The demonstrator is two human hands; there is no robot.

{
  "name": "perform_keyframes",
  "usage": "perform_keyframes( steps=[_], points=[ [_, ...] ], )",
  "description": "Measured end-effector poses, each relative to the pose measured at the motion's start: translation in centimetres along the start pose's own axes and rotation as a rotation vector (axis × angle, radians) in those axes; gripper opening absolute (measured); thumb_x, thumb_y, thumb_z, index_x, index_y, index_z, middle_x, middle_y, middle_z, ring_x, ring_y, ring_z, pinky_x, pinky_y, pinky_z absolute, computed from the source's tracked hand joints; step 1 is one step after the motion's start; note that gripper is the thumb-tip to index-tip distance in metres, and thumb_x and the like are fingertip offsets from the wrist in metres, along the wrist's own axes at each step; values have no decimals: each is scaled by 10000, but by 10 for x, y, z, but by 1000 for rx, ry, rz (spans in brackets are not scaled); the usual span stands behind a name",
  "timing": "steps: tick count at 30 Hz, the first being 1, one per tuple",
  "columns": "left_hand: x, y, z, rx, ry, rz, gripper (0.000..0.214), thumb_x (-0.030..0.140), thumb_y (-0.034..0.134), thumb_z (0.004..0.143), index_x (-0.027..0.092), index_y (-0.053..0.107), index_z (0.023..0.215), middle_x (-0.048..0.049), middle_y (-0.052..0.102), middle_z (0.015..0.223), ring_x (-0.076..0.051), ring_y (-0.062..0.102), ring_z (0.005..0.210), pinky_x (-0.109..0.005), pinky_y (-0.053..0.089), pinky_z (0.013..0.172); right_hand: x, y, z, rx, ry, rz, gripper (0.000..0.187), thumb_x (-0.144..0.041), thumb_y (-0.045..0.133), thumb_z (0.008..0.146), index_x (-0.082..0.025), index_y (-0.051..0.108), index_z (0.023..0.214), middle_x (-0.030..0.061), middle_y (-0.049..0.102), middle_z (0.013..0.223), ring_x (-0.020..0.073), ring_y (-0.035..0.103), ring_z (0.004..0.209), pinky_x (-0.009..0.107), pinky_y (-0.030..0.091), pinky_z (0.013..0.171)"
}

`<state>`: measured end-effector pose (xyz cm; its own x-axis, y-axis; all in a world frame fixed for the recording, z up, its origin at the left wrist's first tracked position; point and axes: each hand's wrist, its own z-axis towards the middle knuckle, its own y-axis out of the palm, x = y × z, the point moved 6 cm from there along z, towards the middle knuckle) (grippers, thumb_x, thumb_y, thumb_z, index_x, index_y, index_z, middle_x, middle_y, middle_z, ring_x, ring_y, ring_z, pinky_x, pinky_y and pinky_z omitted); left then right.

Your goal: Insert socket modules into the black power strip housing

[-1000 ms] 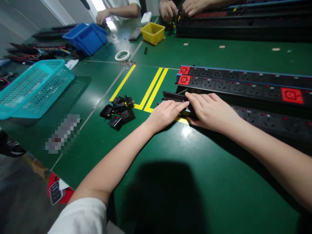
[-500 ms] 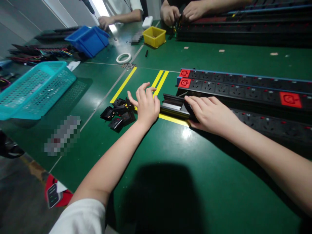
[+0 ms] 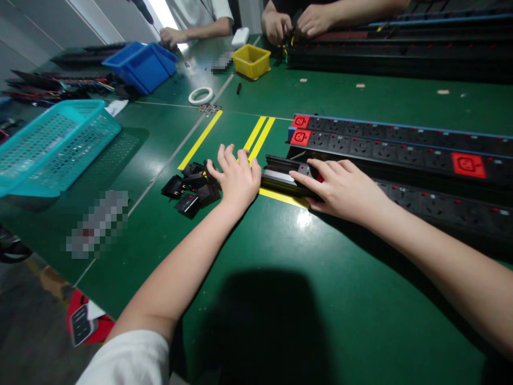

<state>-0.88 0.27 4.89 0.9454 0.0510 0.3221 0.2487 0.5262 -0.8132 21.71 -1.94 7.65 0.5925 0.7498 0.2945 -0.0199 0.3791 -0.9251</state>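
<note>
My left hand (image 3: 240, 179) has its fingers spread and bent, with nothing seen in them. It is beside the left end of a black power strip (image 3: 278, 179); whether it touches the strip is unclear. Just left of it lies a pile of several black socket modules (image 3: 190, 187). My right hand (image 3: 344, 187) spans the power strip, fingers over the top and thumb at the near side. Its index finger stretches along the open channel. A socket module (image 3: 305, 170) shows in the channel by these fingers. The strip's sockets (image 3: 433, 200) continue to the right of the hand.
Two power strips with red end sockets (image 3: 300, 137) lie behind. To the left are a turquoise basket (image 3: 60, 144) and a blue bin (image 3: 142, 67). A yellow bin (image 3: 251, 61) and tape roll (image 3: 201, 95) sit farther back. Two co-workers' hands (image 3: 296, 25) work across the table.
My right hand's fingers have shifted, with the index finger now stretched left along the channel, and a socket module has come into sight there. My left hand stays spread in much the same place.
</note>
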Motion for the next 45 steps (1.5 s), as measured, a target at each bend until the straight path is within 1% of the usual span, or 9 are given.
perform_keyframes(
  steps=[3,7,18,26,31,35,40,43,45],
  points=[
    [-2,0,0,1,-9,24,342,419,483,1007,214,685,1192,-224,547,1571,-449,320,1591,-843,68,1230,0,1,0,-3,0,8,587,-354,615,1006,-210,522,1568,246,611,1473,326,645,1118,405,381,899],
    [-3,3,-1,-48,-18,42,379,433,416,1037,202,695,1148,-232,640,1441,-448,435,1492,-873,100,1195,1,1,0,-4,6,34,575,-342,603,1013,-200,529,1565,249,608,1476,325,646,1113,405,376,900],
    [-2,9,3,-103,69,-18,384,401,381,1033,191,666,1183,-225,663,1337,-424,532,1335,-643,383,1116,0,2,0,4,0,1,578,-355,601,1012,-195,524,1563,253,609,1472,335,651,1102,408,378,891],
    [-6,5,1,6,44,-36,378,422,430,1026,204,605,1280,-205,638,1417,-400,457,1472,-677,233,1245,0,0,0,-1,6,9,585,-349,611,1004,-198,525,1562,234,622,1460,320,644,1100,399,370,886],
    [-12,9,7,-2,87,-148,420,499,368,1059,204,573,1277,-194,667,1342,-343,572,1360,-604,259,1287,0,1,0,-9,10,13,566,-347,577,1022,-198,525,1565,247,612,1475,334,651,1107,407,365,888],
    [-17,13,16,-54,119,-302,392,420,279,1086,210,524,1309,-177,656,1342,-266,616,1314,-478,390,1240,0,1,0,-19,12,24,566,-347,565,1030,-203,514,1574,244,611,1475,333,653,1111,404,363,882],
    [-35,12,22,28,-16,-272,371,270,420,996,226,508,1354,-160,604,1414,-287,531,1425,-516,297,1306,0,0,0,-5,10,39,575,-347,579,1019,-195,522,1571,253,608,1478,339,643,1128,406,361,890],
    [-55,21,22,48,-180,-204,378,327,534,944,265,540,1316,-160,613,1391,-346,531,1390,-600,380,1231,0,1,0,-2,12,42,578,-348,583,1017,-197,525,1571,254,604,1485,340,644,1131,407,361,894],
    [-64,29,23,44,-216,-213,320,374,565,942,291,576,1251,-154,648,1328,-354,570,1303,-615,441,1165,0,1,0,-4,14,36,573,-350,577,1022,-198,525,1572,252,606,1484,338,646,1129,405,361,892]
  ],
)
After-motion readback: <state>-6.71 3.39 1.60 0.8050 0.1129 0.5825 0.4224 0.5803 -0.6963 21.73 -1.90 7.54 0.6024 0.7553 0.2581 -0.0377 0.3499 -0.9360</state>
